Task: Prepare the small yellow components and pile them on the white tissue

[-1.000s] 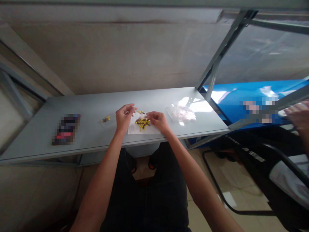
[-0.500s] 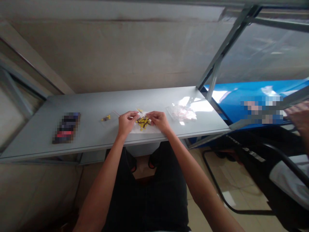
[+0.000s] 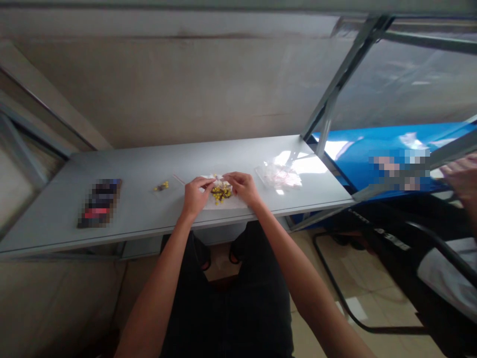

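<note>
My left hand and my right hand are close together over the front part of the grey table. Fingers and thumb are pinched on both, around something small and pale that I cannot make out. Just below the fingertips lies a heap of small yellow and dark brown pieces, on a white sheet near the table's front edge. Left of my left hand there is a smaller cluster of yellow and dark pieces. A thin pale stick lies beside that hand.
Right of my hands lies a clear plastic bag with thin reddish lines. A blurred dark and red object lies at left. Metal posts flank the table. Beyond stands a blue table, with another person's hand near it.
The view has shifted slightly. My fingertips have moved a little over the heap, still pinched. The heap, the bag and the smaller cluster look unchanged.
</note>
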A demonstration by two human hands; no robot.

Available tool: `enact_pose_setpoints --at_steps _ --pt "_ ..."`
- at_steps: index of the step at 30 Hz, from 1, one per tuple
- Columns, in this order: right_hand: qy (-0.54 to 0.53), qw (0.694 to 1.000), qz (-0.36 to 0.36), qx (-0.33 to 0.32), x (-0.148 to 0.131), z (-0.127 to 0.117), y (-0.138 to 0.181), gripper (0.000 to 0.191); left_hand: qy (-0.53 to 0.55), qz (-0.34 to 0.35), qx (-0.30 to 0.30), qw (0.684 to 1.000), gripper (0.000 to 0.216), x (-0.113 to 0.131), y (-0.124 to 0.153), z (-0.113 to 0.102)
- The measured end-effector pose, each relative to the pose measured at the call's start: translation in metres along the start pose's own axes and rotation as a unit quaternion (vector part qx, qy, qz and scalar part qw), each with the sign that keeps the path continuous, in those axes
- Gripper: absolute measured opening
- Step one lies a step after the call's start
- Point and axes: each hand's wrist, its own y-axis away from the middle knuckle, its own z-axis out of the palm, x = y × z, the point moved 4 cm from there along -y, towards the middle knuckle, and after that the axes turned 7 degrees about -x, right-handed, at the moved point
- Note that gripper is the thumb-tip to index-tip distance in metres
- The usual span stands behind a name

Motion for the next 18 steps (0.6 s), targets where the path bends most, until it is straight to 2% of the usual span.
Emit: enact_pose_setpoints --at_steps 6,12,18 --pt "0.001 0.999 -0.007 0.034 -0.003 -0.004 0.002 0.045 -0.013 -0.014 0.007 1.000 0.015 -0.003 0.001 -0.004" --pt "0.003 1.000 -0.003 0.030 -0.006 -0.004 0.003 0.047 -0.070 -0.002 0.009 0.997 0.008 -0.001 0.002 -0.008" --pt "-0.051 0.999 0.009 0.001 0.000 -0.002 0.002 0.053 -0.094 0.023 0.016 0.995 0.014 0.010 -0.002 -0.007"
